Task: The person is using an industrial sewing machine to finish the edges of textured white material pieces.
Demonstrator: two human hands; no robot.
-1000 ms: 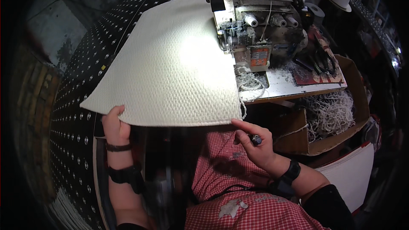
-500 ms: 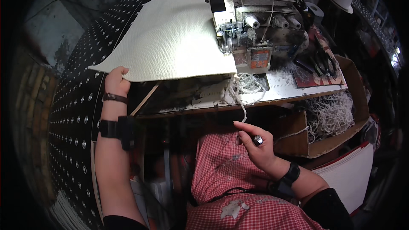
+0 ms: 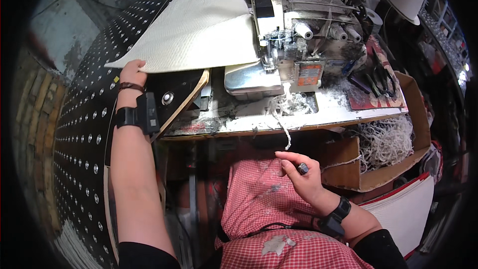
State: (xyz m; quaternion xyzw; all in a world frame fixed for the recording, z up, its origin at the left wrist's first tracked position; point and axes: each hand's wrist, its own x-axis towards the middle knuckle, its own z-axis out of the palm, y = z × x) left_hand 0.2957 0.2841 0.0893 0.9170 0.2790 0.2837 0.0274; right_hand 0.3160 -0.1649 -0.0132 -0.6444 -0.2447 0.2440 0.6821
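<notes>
My left hand [image 3: 133, 73] is closed on the near left corner of a cream, textured fabric panel [image 3: 199, 35]. The panel's right side lies at the needle end of an overlock sewing machine [image 3: 313, 35], and its near edge crosses the shiny metal plate [image 3: 246, 79]. Low in front of the table, my right hand [image 3: 303, 177] is curled around a small dark rod-like tool with a metal end [image 3: 302, 168]; most of it is hidden in the palm. Just above those fingers dangles a white thread chain [image 3: 286, 137] from the table edge.
A cardboard box [image 3: 361, 164] of tangled white thread stands at the right. Dark-handled scissors [image 3: 383, 77] lie on a red board beside the machine. A black studded surface [image 3: 92, 119] runs along the left. White panels [image 3: 403, 209] are stacked at lower right.
The fabric panel has shifted away from me with my left hand, uncovering the metal plate and a curved wooden edge. My right hand stays low, its tool still in it.
</notes>
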